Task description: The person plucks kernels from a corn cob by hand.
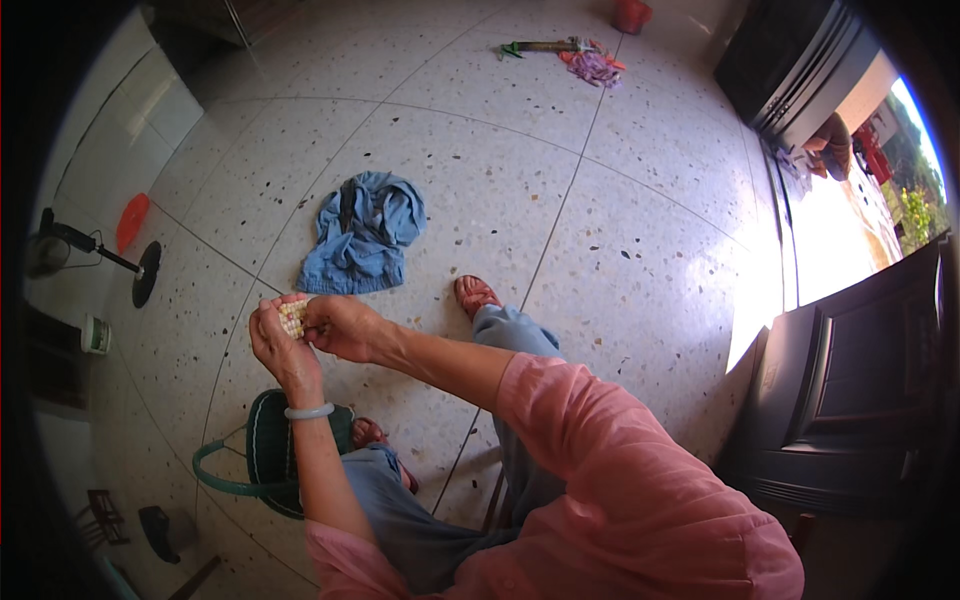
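My left hand (279, 345), with a pale bangle on its wrist, holds a corn cob (292, 319) with cream kernels and a few pink ones. The fingers of my right hand (346, 328) are curled against the cob's right side, and their tips are partly hidden. Below my left forearm stands a dark green basket (266, 442) with a looped handle; its inside is mostly hidden. Beyond my hands a crumpled blue cloth garment (367, 240) lies on the speckled floor, with a dark narrow thing (347, 206) on it.
A black pedestal fan (146, 274) stands left, near a red plastic thing (133, 221) and a white tub (96, 334). Far ahead lie a tube-like tool (544, 46) and purple netting (596, 69). At right, a dark door (847, 397) flanks the sunlit doorway; a person (832, 146) is there.
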Demonstrator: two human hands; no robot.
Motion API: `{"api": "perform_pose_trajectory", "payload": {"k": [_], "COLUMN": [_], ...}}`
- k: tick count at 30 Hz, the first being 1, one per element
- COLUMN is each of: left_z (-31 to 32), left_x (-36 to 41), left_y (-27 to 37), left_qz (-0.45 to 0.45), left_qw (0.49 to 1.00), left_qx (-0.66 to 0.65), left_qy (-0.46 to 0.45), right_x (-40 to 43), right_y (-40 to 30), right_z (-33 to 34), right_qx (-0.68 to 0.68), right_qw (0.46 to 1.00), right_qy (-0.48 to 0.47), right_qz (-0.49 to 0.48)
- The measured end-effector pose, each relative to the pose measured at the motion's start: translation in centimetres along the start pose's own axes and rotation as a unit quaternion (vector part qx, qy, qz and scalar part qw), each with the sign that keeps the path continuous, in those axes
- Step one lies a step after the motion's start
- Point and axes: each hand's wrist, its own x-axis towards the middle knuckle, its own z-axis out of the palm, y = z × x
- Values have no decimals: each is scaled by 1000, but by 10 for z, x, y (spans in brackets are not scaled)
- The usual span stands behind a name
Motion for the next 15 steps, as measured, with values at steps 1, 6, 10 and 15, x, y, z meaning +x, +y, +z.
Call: {"api": "perform_pose_trajectory", "payload": {"k": [1, 6, 10, 15], "left_z": [1, 12, 5, 0], "left_x": [0, -2, -3, -1], "left_y": [-1, 2, 7, 10], "left_qz": [-5, 3, 0, -17], "left_qw": [1000, 999, 999, 997], "left_qx": [-9, -43, -48, -70], "left_qy": [-10, 6, 20, 26], "right_x": [0, 7, -9, -10], "right_y": [3, -7, -5, -4], "right_z": [-1, -16, 4, 7], "right_qx": [-26, -161, -90, -113], "right_qw": [999, 976, 995, 992], "right_qy": [36, -121, -46, -48], "right_qz": [-21, -79, -16, -8]}}
